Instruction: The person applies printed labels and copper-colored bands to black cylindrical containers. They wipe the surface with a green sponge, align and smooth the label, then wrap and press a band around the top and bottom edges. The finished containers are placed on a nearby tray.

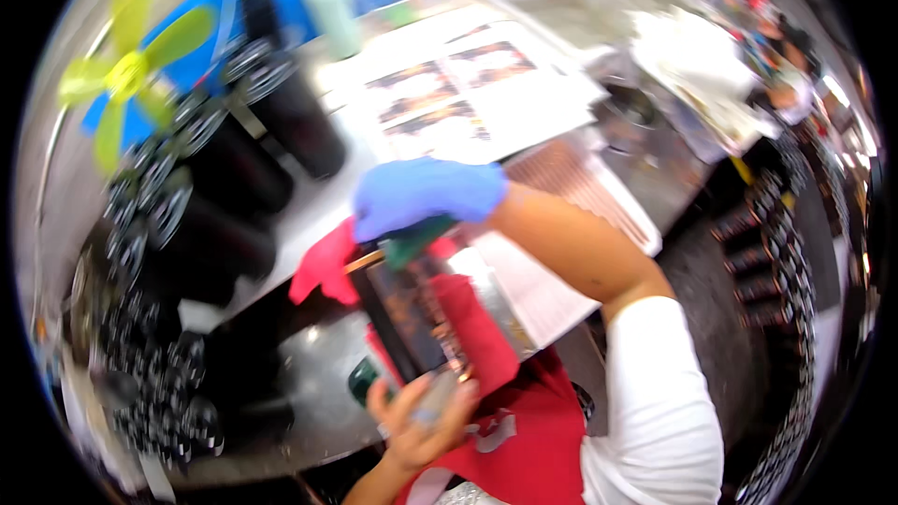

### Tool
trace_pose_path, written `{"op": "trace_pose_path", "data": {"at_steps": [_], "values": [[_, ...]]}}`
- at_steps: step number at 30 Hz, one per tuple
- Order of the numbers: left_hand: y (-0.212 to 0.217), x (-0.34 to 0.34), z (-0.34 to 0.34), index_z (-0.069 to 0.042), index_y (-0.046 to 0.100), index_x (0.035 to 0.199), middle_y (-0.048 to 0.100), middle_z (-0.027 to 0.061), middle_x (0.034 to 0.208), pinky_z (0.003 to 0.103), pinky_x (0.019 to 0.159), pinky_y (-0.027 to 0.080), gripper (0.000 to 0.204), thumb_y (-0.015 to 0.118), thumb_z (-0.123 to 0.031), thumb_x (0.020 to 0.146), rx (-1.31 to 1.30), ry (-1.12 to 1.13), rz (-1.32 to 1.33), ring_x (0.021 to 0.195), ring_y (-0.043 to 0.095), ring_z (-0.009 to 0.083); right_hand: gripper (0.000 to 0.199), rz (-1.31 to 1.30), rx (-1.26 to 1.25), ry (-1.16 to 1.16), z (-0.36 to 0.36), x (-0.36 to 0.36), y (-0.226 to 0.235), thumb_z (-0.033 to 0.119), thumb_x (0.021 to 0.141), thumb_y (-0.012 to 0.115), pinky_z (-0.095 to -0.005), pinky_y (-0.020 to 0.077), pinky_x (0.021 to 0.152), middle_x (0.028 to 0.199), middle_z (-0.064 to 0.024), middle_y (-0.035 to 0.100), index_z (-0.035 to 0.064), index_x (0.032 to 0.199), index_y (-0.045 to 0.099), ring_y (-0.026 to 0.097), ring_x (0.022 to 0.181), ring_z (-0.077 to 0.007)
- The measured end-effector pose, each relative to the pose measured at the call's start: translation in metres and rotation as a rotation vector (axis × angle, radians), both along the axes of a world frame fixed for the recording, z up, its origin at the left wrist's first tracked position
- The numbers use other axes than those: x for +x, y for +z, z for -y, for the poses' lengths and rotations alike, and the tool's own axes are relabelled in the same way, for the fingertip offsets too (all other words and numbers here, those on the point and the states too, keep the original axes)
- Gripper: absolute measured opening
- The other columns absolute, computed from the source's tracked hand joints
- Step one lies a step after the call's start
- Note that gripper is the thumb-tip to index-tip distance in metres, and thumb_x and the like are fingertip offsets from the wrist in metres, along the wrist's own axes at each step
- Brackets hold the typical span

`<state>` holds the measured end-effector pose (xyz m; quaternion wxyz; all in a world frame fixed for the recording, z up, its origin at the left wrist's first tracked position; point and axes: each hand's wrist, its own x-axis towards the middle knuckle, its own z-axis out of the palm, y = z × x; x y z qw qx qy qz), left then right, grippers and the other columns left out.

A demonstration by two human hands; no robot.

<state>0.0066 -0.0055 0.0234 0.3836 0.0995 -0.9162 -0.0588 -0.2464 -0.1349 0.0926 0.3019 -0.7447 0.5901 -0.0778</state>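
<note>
My right hand (423,194) wears a blue glove and is closed on a green scrubbing pad (414,240), pressed onto the upper end of a dark rectangular tray (404,310). The tray is tilted, its near end resting in my bare left hand (421,413), which grips it from below. A red cloth (323,268) lies just left of the tray's top edge. The picture is blurred, so the tray's surface detail is unclear.
Several black cylindrical containers (281,117) stand along the steel counter (318,379) at the left, under a yellow-green fan (126,70). A pale green bottle (329,2) and printed sheets (458,93) lie farther back. A sink (636,108) is at the right; another person (790,75) stands beyond.
</note>
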Motion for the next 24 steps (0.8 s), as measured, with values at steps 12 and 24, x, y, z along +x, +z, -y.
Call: {"op": "trace_pose_path", "data": {"at_steps": [12,24], "values": [[0.011,0.038,0.022,0.007,0.055,0.109,0.063,0.0133,0.083,0.023,0.053,0.042,0.024,0.056,0.0,0.086,0.799,0.114,-0.415,0.058,0.05,0.0131,0.022,0.354,-0.381,-0.765,-0.308,0.013,0.054,0.029,0.079,0.064,-0.0292,0.0477,0.062,0.069,-0.0089,0.063,0.0073,0.08,0.068,0.06,0.062,-0.0204],[-0.024,-0.039,0.014,-0.003,0.049,0.125,0.063,0.0116,0.099,0.018,0.055,0.039,0.033,0.042,-0.02,0.097,1.121,-0.053,-0.346,0.058,0.045,0.0056,0.032,-0.966,-0.13,-2.116,-0.711,-0.08,0.01,0.039,0.073,0.059,-0.0415,0.05,0.065,0.076,-0.0154,0.064,0.0084,0.074,0.069,0.063,0.073,-0.0338]]}}
